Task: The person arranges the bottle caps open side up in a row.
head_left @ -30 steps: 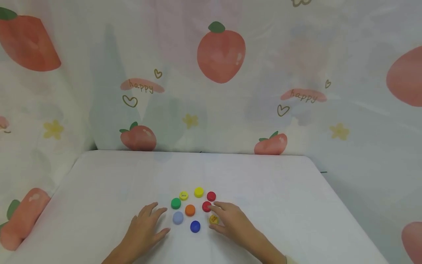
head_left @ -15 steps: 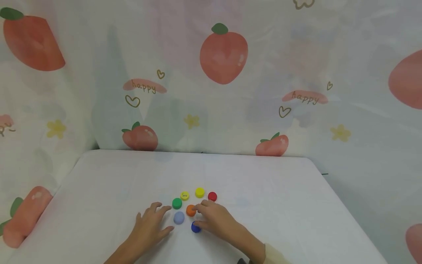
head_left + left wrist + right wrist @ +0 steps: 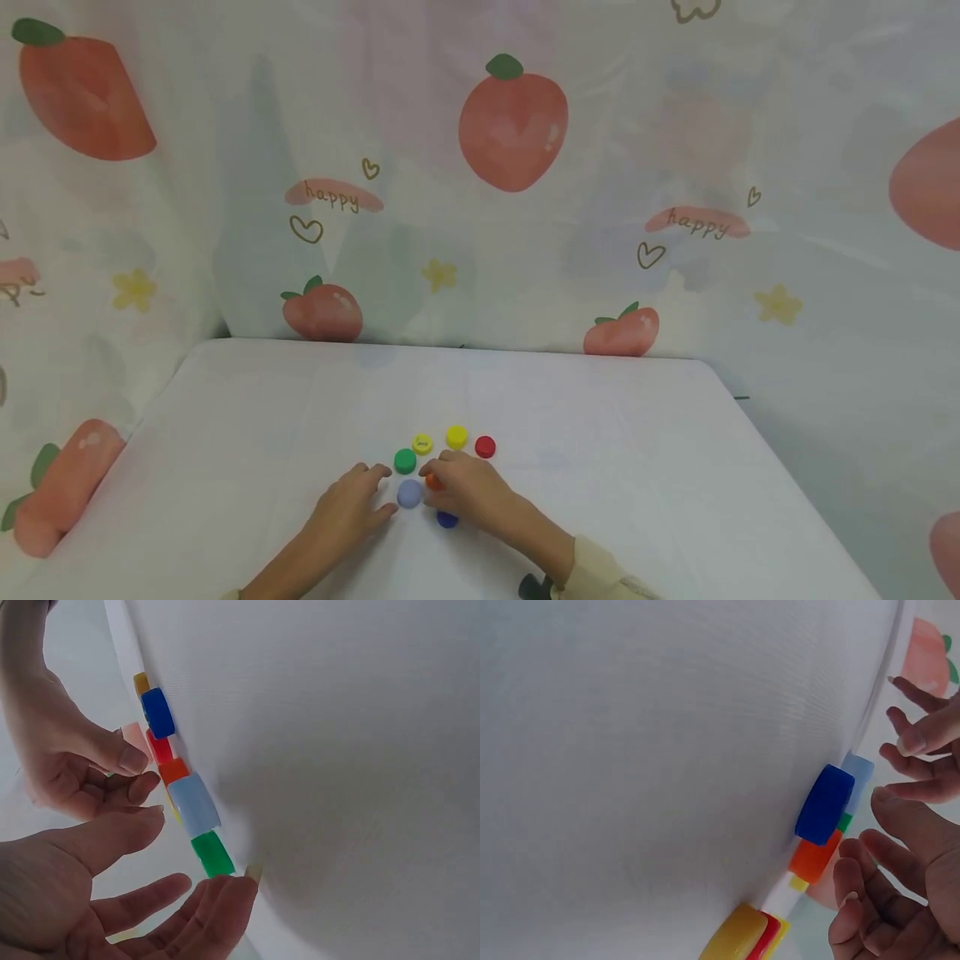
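Round plastic bottle caps lie in a loose group on the white table. My left hand [image 3: 352, 507], fingers spread and slightly bent, hovers left of the light blue cap [image 3: 409, 493] and the green cap [image 3: 405, 461]. Over the orange cap [image 3: 434, 482] is my right hand [image 3: 476, 492], its fingers loosely bent with nothing between them. Part of the dark blue cap [image 3: 447, 520] shows below it. Behind are a printed yellow cap [image 3: 422, 443], a plain yellow cap [image 3: 456, 437] and a red cap [image 3: 485, 447]. In the right wrist view, a darker yellow cap [image 3: 735, 935] sits nearest; the head view hides it.
White cloth covers the table [image 3: 615, 433], with its far edge against a fruit-printed curtain [image 3: 517, 250]. More curtain hangs along the left and right sides. A dark object [image 3: 534, 587] shows at the right sleeve [image 3: 600, 571].
My right hand has moved left, from beside the red and darker yellow caps to above the orange one. My left hand has shifted slightly right, closer to the light blue cap.
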### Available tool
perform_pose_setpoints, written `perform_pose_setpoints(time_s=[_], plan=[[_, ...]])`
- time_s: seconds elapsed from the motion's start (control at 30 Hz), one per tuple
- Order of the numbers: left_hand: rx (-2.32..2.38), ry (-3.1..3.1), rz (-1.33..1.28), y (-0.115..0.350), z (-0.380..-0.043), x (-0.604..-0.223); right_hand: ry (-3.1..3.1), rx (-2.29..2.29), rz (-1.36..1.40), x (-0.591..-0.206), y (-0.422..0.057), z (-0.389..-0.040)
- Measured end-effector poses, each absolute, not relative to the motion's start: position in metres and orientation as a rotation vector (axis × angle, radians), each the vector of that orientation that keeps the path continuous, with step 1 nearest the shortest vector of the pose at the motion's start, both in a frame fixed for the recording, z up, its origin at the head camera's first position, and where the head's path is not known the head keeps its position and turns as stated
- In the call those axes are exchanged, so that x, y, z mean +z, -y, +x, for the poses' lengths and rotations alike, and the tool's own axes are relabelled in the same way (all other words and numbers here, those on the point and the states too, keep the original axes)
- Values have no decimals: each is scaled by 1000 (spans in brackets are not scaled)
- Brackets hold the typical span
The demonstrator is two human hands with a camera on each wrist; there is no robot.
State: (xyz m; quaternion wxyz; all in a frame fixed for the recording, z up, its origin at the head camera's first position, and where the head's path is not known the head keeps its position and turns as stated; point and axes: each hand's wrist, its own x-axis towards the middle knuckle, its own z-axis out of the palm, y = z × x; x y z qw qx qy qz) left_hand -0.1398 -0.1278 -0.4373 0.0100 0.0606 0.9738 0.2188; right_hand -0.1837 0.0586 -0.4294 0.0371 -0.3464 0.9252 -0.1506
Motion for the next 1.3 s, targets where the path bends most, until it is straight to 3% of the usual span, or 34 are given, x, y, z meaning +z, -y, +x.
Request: perform_pose_setpoints(time_s=[0.6, 1.3], plan=[[608, -3014, 200, 122, -152, -441, -2824, -346, -1025, -441, -40, -189], [900, -2859, 302, 135, -149, -445, -2881, -297, -1149, -433, -43, -185]])
